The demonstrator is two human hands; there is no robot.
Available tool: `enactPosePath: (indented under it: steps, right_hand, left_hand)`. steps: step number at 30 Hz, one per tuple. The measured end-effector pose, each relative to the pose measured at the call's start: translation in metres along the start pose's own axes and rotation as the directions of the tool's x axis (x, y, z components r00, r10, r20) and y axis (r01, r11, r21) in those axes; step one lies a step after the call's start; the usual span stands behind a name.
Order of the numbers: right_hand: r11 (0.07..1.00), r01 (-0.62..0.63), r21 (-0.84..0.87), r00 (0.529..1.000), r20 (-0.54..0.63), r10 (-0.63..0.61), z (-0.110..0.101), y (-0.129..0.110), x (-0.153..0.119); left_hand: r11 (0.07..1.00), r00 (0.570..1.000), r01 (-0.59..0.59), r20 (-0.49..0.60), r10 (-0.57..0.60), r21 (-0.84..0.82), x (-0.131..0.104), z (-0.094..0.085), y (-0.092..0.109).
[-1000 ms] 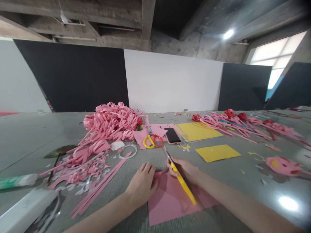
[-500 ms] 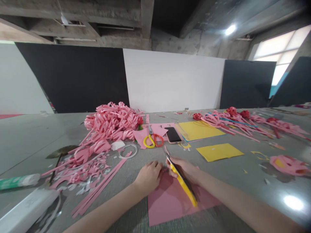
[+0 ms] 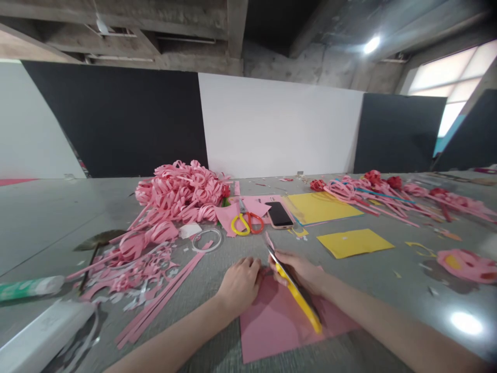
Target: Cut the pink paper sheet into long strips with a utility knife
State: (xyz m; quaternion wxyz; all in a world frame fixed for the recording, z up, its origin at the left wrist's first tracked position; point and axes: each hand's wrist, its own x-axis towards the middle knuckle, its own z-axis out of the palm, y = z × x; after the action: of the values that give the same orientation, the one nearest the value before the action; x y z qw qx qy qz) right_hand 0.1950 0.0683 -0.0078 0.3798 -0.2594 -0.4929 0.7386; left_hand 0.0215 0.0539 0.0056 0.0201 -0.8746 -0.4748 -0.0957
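Observation:
A pink sheet of paper point(image 3: 272, 326) lies on the grey table in front of me. My left hand point(image 3: 241, 280) is at its far left edge, with curled fingers gripping the paper; the fingertips are partly hidden. My right hand point(image 3: 298, 270) is closed around a yellow and black utility knife point(image 3: 301, 303). The knife's metal blade points away from me and its handle slants back over the sheet. Just beyond the blade tip a narrow pink strip shows. Both hands are close together at the sheet's far edge.
Beyond my hands lie scissors point(image 3: 247, 224) and a phone point(image 3: 280, 215). Pink paper flowers point(image 3: 180, 191) and cut strips point(image 3: 166, 295) spread leftward, near a wire coil point(image 3: 207, 241), glue tube point(image 3: 33, 287) and white box point(image 3: 44, 336). Yellow paper point(image 3: 355, 243) and more paper flowers point(image 3: 373, 189) lie rightward.
The whole view has shifted slightly, moving the table things a little to the right. Both hands keep nearly the same pose over the pink sheet, and the right still grips the knife.

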Motion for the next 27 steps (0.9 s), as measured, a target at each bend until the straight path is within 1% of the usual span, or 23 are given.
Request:
enactPosePath:
  steps: [9,14,20,27]
  right_hand:
    - [1.000,-0.001,0.003,1.000,-0.004,0.001,0.0008,-0.0002,-0.0005]
    - [1.000,0.002,-0.001,1.000,0.007,-0.002,0.0009,-0.0002,-0.0002]
    - [1.000,-0.008,-0.004,1.000,0.006,0.008,0.0005,-0.0004,-0.0004]
    - [1.000,-0.017,-0.006,1.000,-0.001,0.017,0.0002,0.0003,-0.0002]
  left_hand:
    - [0.999,1.000,0.026,-0.011,-0.026,0.021,0.0015,0.0010,0.0003]
    - [0.998,0.999,0.043,-0.022,-0.042,0.047,-0.0011,-0.0023,0.0002]
    - [0.998,1.000,0.014,0.001,-0.014,0.060,-0.0025,-0.0045,-0.0038]
    - [0.995,0.999,0.031,0.016,-0.033,0.094,-0.0008,-0.0032,-0.0040]
